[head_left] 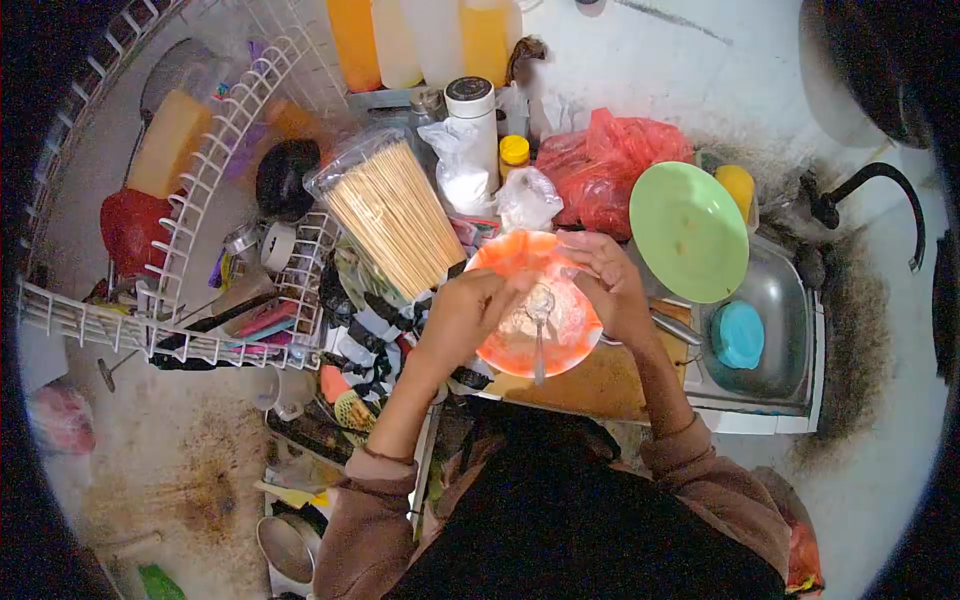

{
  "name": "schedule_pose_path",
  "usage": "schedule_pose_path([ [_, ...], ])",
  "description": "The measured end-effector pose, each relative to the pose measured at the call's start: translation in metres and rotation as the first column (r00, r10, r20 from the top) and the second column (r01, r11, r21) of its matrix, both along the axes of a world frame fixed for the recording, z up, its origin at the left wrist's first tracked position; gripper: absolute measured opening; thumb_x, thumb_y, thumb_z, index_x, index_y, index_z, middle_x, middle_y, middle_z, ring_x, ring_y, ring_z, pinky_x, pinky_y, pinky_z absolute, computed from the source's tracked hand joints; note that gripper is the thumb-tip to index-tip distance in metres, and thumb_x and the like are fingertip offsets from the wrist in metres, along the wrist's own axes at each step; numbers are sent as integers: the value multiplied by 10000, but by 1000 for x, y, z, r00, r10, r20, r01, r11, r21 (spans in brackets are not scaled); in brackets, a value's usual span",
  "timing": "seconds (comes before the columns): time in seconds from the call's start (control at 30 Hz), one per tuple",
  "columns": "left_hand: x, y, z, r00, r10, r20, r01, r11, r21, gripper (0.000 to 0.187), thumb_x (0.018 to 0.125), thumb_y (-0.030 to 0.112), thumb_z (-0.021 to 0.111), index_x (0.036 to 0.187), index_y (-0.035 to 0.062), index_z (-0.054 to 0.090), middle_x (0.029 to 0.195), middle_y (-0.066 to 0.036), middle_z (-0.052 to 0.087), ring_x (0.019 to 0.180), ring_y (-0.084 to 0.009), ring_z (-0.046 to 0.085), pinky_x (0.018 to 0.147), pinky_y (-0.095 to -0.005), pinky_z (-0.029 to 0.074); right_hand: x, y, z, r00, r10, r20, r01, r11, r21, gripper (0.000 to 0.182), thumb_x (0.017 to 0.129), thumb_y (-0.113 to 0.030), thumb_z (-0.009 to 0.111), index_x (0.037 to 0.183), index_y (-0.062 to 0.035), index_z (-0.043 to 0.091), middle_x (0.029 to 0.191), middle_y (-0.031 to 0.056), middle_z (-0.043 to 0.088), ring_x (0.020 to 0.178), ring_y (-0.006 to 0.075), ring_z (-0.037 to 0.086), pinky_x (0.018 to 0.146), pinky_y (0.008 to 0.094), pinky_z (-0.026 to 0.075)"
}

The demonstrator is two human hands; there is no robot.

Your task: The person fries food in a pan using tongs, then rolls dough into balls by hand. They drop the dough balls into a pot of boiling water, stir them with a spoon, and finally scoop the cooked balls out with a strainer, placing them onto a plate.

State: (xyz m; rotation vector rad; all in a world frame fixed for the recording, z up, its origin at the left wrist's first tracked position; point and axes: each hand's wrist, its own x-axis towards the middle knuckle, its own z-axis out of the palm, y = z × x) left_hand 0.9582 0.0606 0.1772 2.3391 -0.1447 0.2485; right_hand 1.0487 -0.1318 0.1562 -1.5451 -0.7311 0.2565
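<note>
An orange and white bowl point(585, 342) with pale powder in it stands in front of me. A metal spoon point(540, 345) rests in the powder, its handle over the near rim. My left hand point(478, 302) is above the bowl's left side, its fingers bent together and blurred at the tips. Over the right side of the bowl is my right hand point(608, 280), with thumb and fingers brought together. Something thin and see-through may span the two hands, but I cannot make it out. Under the bowl lies a brown board point(590, 388).
A pack of wooden skewers point(395, 215) lies left of the bowl. Behind stand a white bottle point(473, 130) and a red plastic bag point(620, 160). At right, a green plate point(690, 230) leans by the sink point(790, 345), which holds a blue container point(738, 335). A wire rack point(195, 225) hangs left.
</note>
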Motion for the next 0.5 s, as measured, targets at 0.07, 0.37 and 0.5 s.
schedule_pose_path([
  [0.07, 4, -3, -11, 991, 64, 121, -38, 978, -205, 120, 785, 93, 582, 876, 20, 611, 658, -130, 578, 548, -262, 539, 546, -305, 444, 5, -5, -6, 997, -5, 76, 18, 986, -168, 338, 797, -21, 538, 1120, 14, 445, 1013, 70, 566, 938, 135, 549, 795, 266, 460],
  [0.37, 3, 4, 2, 941, -2, 339, -41, 992, 118, 153, 745, 74, 609, 888, 21, 604, 674, -97, 545, 684, -262, 545, 659, -320, 455, -9, 14, 19, 849, -119, 514, 233, 959, -162, 123, 764, -52, 583, 877, -9, 607, 693, 95, 573, 670, 227, 577, 677, 307, 456],
  [0.5, 7, 8, -6, 951, -29, 309, -7, 993, 114, 137, 710, 106, 637, 810, 16, 609, 789, -113, 547, 794, -277, 528, 724, -341, 434, -7, 6, 23, 901, -1, 433, 144, 944, -296, 139, 775, -142, 578, 833, -20, 611, 745, 120, 583, 716, 314, 571, 688, 367, 458],
])
